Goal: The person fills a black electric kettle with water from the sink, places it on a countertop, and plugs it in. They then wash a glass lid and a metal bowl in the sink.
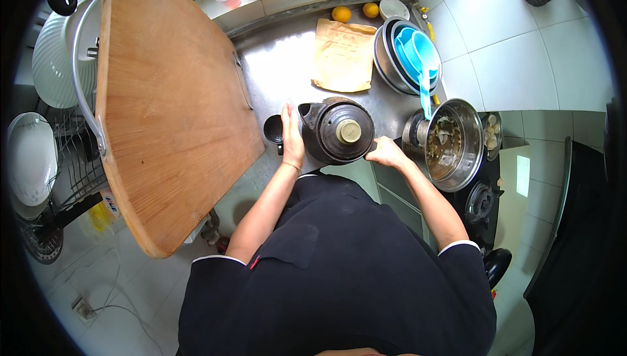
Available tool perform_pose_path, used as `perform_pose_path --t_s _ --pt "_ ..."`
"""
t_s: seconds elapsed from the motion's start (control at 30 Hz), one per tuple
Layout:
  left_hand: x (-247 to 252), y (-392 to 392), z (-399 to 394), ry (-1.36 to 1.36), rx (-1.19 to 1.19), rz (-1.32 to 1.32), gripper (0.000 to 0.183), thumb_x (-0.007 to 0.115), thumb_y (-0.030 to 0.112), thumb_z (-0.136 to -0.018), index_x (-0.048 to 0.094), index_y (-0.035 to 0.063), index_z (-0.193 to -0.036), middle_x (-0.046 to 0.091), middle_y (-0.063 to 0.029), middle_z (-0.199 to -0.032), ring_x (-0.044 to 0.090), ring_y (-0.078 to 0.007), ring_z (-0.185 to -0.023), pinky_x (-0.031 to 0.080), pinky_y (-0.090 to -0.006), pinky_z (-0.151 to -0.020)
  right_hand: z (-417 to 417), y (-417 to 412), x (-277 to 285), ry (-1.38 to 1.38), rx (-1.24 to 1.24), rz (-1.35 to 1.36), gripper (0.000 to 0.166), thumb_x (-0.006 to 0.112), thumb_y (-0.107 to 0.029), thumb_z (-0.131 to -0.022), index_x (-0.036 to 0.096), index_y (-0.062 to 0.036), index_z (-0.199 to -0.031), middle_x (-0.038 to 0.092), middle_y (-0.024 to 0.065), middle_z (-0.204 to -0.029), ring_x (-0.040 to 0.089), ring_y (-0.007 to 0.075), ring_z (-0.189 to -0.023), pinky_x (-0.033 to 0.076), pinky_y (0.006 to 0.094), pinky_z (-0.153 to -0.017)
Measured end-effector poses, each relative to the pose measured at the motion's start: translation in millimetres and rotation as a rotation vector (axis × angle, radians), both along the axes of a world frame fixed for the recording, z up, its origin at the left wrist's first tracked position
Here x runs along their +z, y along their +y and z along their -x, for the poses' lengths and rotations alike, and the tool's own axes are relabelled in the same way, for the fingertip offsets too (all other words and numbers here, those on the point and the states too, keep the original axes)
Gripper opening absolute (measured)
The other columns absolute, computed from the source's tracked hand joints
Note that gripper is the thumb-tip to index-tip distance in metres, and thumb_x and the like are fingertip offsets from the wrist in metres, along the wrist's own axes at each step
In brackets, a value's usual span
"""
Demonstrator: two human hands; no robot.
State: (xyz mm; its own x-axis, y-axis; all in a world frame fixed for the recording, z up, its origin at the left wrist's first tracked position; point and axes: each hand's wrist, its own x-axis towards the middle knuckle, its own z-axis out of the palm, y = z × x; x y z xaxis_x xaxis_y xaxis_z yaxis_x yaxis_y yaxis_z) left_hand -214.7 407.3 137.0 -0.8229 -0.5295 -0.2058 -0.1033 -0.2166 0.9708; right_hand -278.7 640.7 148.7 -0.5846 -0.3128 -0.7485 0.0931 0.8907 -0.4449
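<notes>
A dark lidded kettle with a short wide spout [343, 133] is in front of my body at the near edge of the steel counter. Its lid has a pale round knob [349, 131]. My right hand [387, 153] is closed round the stub handle on the kettle's right side. My left hand [293, 135] is beside the spout, upright, with its fingers stretched away from me. Just left of it is a small black cup [273, 129] with a handle. Whether the left hand grips the cup or only lies between cup and spout is hidden.
A large wooden board [171, 111] stands tilted at left. Beyond the kettle lies a brown paper bag [344, 55], near two oranges [341, 14]. Nested steel bowls [389, 62] hold blue scoops [416, 52]. A steel pot with residue [453, 145] stands right, by a gas burner [479, 202].
</notes>
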Motion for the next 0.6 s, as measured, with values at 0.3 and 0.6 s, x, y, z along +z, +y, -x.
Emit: perform_pose_path --t_s 0.3,0.6 --pt "-50.5 -8.4 18.0 0.038 -0.206 -0.459 0.054 0.025 0.046 -0.091 0.047 0.0012 -0.112 0.044 -0.0089 -0.114 0.037 -0.0171 -0.109 0.024 -0.0291 -0.097 -26.8 -1.8 3.9 0.106 -0.082 -0.012 0.048 0.061 -0.028 -0.050 0.063 -0.0049 -0.091 0.061 0.0194 -0.070 0.061 0.0284 -0.071 0.048 0.0357 -0.068" --pt "26.0 45.4 -40.9 -0.008 -0.561 -0.473 0.050 0.020 0.041 -0.093 0.043 0.0026 -0.114 0.048 -0.0086 -0.112 0.042 -0.0171 -0.106 0.028 -0.0312 -0.095 -165.2 38.3 60.0 0.142 -0.471 -0.012 0.032 0.062 -0.025 -0.049 0.062 -0.0016 -0.071 0.059 0.0189 -0.065 0.060 0.0314 -0.066 0.048 0.0380 -0.062"
